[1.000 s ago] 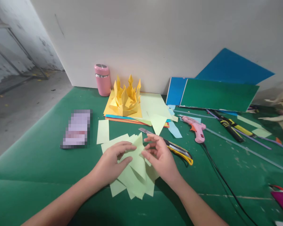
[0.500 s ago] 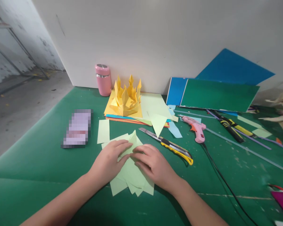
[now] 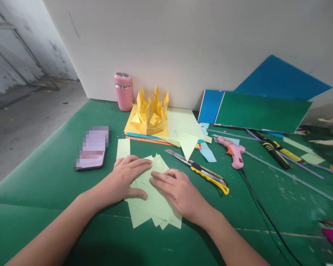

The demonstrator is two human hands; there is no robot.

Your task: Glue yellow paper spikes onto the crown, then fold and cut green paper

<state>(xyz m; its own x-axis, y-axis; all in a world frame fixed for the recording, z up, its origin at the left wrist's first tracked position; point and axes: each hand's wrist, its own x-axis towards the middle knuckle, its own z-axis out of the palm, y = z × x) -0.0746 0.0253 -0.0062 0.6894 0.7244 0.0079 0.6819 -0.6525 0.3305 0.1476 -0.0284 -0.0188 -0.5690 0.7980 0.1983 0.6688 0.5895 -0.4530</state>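
Several overlapping light green paper sheets (image 3: 155,203) lie fanned out on the green tabletop in front of me. My left hand (image 3: 127,177) rests on their left side, fingers stretched out and thumb apart. From the right, my right hand (image 3: 177,188) presses its extended fingers flat on the top sheet, close to the left fingertips. Parts of the sheets are hidden under both hands. A small green paper strip (image 3: 123,147) sits just beyond my left hand, and a yellow utility knife (image 3: 208,176) lies to the right of my right hand.
A folded yellow paper crown (image 3: 151,118) stands on stacked coloured paper, with a pink flask (image 3: 124,92) beside it. A phone (image 3: 93,147) is at left. At right are a pink glue gun (image 3: 231,149) with a black cord, pliers (image 3: 274,153) and leaning boards (image 3: 263,112).
A raised fold of the green paper between my fingers now lies flat. My left hand has shifted left and spread out; my right fingers have flattened onto the sheet.
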